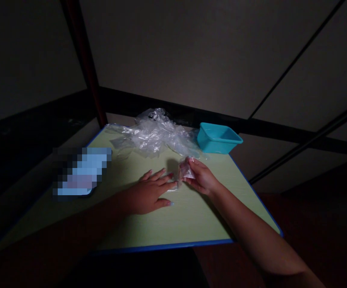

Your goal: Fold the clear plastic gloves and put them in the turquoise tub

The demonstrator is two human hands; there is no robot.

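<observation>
A small clear plastic bag point(187, 169) is pinched at its right side between the thumb and fingers of my right hand point(199, 176). Its left part reaches down to the table under the fingertips of my left hand point(152, 193). That left hand lies flat, palm down, with its fingers spread. Something pinkish shows in the bag, too dim to make out. Behind both hands a loose heap of crumpled clear plastic bags point(153, 134) lies along the table's far edge.
A turquoise plastic basket point(219, 146) stands at the far right corner of the pale green table point(161, 232), which has a blue edge. A blurred-out phone-like device point(83, 174) lies at the left. Dark panels rise behind the table.
</observation>
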